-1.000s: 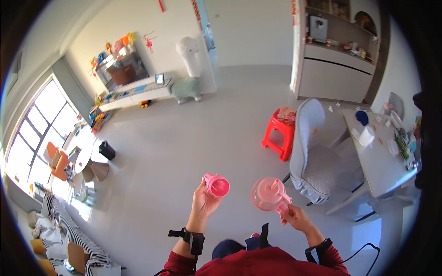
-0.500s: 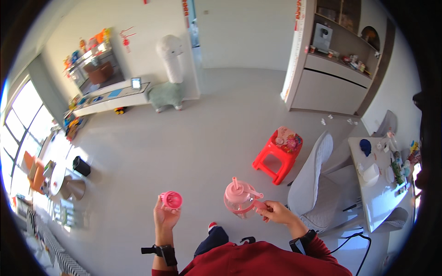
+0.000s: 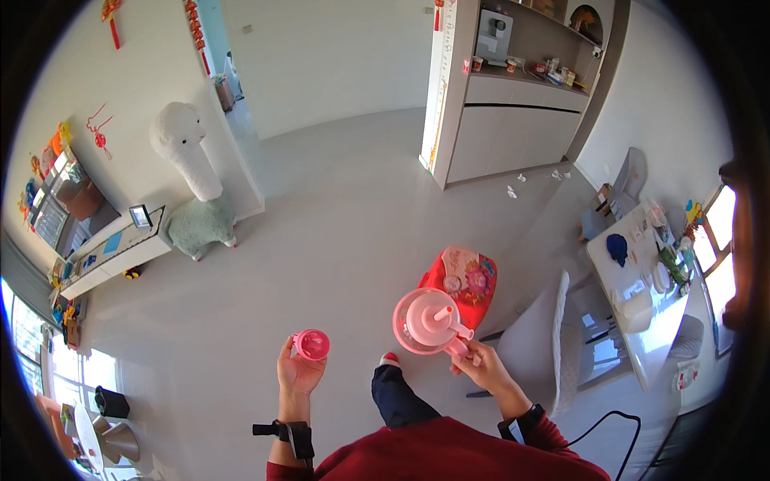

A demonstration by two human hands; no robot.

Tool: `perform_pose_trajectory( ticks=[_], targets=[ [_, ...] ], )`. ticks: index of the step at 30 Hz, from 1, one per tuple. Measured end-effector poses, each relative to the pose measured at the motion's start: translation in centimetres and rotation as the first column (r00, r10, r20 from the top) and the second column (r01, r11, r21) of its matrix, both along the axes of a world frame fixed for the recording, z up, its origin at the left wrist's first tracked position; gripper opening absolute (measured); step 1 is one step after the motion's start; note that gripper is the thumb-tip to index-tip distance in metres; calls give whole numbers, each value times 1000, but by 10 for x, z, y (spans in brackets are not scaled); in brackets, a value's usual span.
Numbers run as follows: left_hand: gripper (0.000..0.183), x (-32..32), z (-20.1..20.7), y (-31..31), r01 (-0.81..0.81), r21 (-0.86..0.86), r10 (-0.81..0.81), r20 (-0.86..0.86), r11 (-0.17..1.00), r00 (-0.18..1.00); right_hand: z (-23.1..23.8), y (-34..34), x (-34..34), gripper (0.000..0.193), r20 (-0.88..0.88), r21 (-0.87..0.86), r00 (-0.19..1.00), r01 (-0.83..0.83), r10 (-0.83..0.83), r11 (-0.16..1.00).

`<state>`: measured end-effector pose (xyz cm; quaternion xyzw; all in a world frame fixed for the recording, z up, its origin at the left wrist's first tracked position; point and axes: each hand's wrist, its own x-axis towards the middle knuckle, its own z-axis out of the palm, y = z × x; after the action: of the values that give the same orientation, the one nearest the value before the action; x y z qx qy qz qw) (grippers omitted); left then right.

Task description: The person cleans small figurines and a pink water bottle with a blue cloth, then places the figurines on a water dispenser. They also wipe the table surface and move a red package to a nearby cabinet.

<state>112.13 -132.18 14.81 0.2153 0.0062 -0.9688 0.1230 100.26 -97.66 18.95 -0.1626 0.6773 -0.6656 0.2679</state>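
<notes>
My left hand (image 3: 298,374) holds a small pink cup (image 3: 311,345) upright, its round mouth facing up. What is inside the cup I cannot make out. My right hand (image 3: 484,372) is closed round the handle of a clear pitcher (image 3: 427,322) with a pink rim, a pink lid and a short pink stub on top. The two vessels are apart, both held in the air. Just beyond the pitcher stands a red plastic stool (image 3: 437,276) with a flowered seat (image 3: 475,280); the pitcher covers part of it from above.
Right of the stool is a grey upholstered chair (image 3: 529,341), beside a white table (image 3: 622,280) bearing a dark blue item and several others. A cabinet (image 3: 513,136) stands at the back right, with white scraps (image 3: 512,191) on the floor before it. A plush alpaca (image 3: 202,224) stands far left.
My view has turned rightward, and the stool, chair and table now appear closer. The pitcher has shifted to in front of the stool. Both hands keep their hold.
</notes>
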Motion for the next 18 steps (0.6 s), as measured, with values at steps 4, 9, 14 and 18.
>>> perform_pose_trajectory(
  ticks=[4, 9, 14, 18],
  targets=[
    [26, -106, 25, -37, 34, -11, -33, 44, 999, 998, 14, -36, -105, 26, 63, -33, 997, -39, 41, 999],
    [24, -216, 25, -85, -16, -154, 24, 51, 988, 998, 28, -79, -212, 26, 110, -118, 993, -24, 37, 993],
    [24, -298, -14, -160, -90, -60, 93, 47, 994, 995, 17, -106, -307, 25, 171, 10, 984, 41, -42, 999],
    [23, -382, -28, -215, -120, -206, 168, 235, 971, 957, -15, -130, -385, 23, 120, -53, 966, 236, -228, 970]
  ],
)
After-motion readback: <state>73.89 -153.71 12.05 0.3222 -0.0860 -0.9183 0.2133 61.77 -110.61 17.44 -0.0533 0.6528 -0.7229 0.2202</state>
